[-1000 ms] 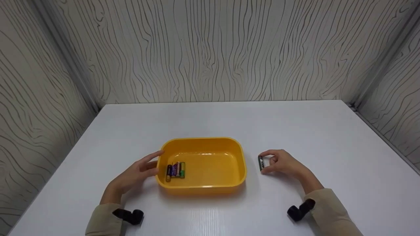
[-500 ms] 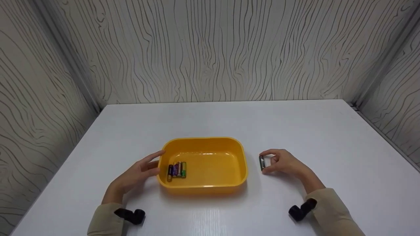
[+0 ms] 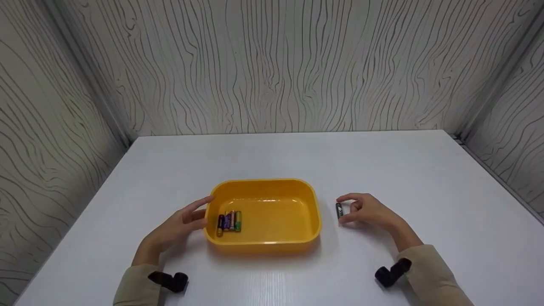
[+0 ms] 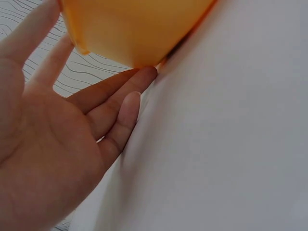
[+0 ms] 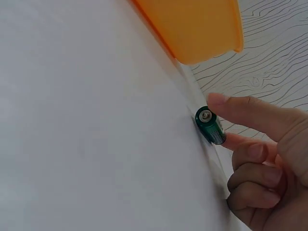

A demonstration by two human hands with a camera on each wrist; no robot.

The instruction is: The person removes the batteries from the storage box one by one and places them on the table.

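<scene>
A yellow plastic bin [image 3: 272,221] stands in the middle of the table. My left hand [image 3: 176,227] is at its left side, fingers spread and loosely bent, touching the rim and wall; in the left wrist view, fingertips [image 4: 149,72] reach the bin's lower edge. Inside the bin, several batteries [image 3: 229,221] lie side by side near the left wall. To the right of the bin, my right hand [image 3: 369,210] pinches a dark green battery [image 3: 339,211] lengthwise between thumb and index finger. The right wrist view shows this battery [image 5: 211,126] on its side at the table surface, other fingers curled into the palm.
The white table [image 3: 272,157] ends at the back against a wood-grain patterned wall [image 3: 272,68], with similar panels at both sides. Black wrist cameras [image 3: 170,281] are strapped over the beige sleeves [image 3: 138,284].
</scene>
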